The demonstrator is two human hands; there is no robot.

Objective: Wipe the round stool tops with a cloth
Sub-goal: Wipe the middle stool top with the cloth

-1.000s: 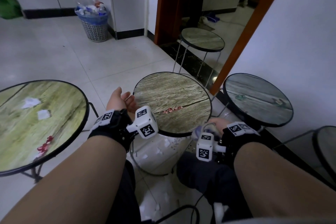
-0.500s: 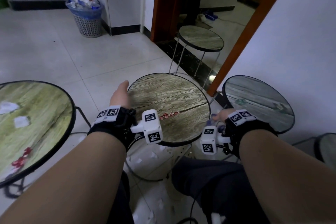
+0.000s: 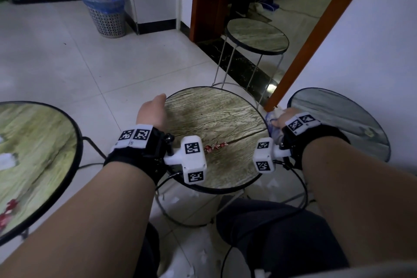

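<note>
The middle stool top (image 3: 216, 117) is round, wood-patterned and black-rimmed, and it carries a small line of red scraps (image 3: 215, 145) near its front. My left hand (image 3: 151, 111) rests on its left rim with the fingers curled over the edge and out of sight. My right hand (image 3: 284, 118) is at the right rim, closed on a crumpled pale blue-white cloth (image 3: 271, 119). The left stool top (image 3: 38, 142) holds white paper bits and red scraps. A right stool top (image 3: 334, 115) with small specks and a far stool top (image 3: 257, 35) also show.
A filled waste basket (image 3: 106, 13) stands at the back wall. A brown door frame (image 3: 316, 36) and a white wall close off the right side. Paper bits lie on the tiled floor (image 3: 67, 65) under the middle stool. My knees are below it.
My left hand went from open beside the stool to curled on its left rim. My right hand rose with the cloth from below the front rim to the right rim.
</note>
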